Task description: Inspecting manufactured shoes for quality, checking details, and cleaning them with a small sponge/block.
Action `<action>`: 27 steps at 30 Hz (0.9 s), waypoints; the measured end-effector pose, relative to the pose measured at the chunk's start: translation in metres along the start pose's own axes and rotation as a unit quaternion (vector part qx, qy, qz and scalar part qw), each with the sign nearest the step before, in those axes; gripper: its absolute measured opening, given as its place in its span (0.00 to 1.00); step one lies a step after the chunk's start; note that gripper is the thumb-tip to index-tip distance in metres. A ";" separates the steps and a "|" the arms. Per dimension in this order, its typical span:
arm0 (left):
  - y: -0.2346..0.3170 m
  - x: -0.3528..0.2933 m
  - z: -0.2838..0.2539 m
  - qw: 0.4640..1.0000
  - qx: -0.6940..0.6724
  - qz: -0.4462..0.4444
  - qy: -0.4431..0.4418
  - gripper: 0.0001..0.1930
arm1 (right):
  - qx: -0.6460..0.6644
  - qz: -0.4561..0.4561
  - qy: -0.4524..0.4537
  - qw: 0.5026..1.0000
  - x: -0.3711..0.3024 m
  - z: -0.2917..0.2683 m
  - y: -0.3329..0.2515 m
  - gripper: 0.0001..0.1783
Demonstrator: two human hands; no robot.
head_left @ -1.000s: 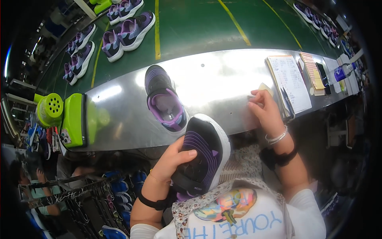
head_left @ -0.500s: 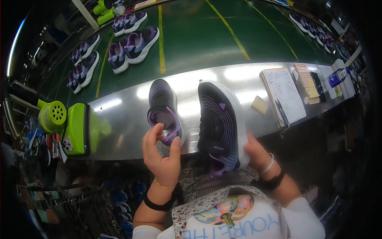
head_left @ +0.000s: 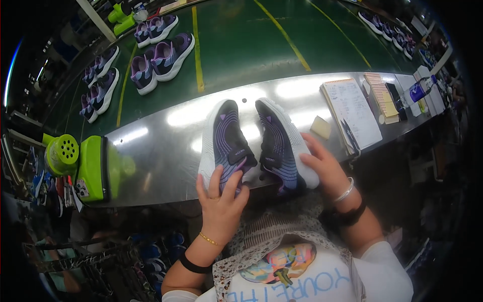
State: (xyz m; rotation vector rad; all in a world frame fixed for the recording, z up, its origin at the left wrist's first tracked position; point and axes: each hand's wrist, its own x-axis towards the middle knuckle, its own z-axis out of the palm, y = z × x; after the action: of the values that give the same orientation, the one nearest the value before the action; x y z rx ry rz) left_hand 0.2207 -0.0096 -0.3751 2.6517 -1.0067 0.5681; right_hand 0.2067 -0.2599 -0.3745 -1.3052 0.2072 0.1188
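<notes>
Here we are at the bench (head_left: 166, 168), and both hands are full. The left hand (head_left: 221, 201) spreads its fingers over the heel of the left-side shoe (head_left: 226, 131); the right hand (head_left: 324, 168) has thumb and fingers against the white sole of the right-side shoe (head_left: 279, 133). Both shoes lean, soles outward, toes away from the wearer, heels toward the near edge; whether they rest fully on the metal I can't tell.

They should be light: knit-looking uppers that would give under a squeeze, thick soles much firmer. The heel and sole edge look the surest hold, nothing fragile there.

And the bench itself? Shiny metal, likely slick, with a notepad (head_left: 352, 113) and a yellowish pad (head_left: 320, 128) on the right. Beyond runs a green surface (head_left: 251, 48), yellow-striped, carrying more shoes (head_left: 173, 58); the room's edges fall into gloom.
</notes>
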 end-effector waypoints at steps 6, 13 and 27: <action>-0.024 0.011 -0.015 0.953 -0.264 -0.104 0.103 0.18 | -0.096 0.013 0.001 0.995 0.003 -0.002 -0.006 0.29; -0.078 0.021 0.004 0.821 -0.462 -0.335 -0.014 0.18 | -0.128 0.007 -0.016 0.992 0.002 0.006 -0.006 0.28; -0.066 0.037 0.017 0.307 -0.872 -0.380 -0.018 0.21 | 0.207 0.008 -0.008 0.978 0.016 0.024 0.007 0.25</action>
State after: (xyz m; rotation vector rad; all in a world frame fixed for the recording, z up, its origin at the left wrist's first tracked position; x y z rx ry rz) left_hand 0.2954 0.0116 -0.3798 0.6336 0.1402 -0.6314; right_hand 0.2225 -0.2353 -0.3782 -0.8873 0.2154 0.0938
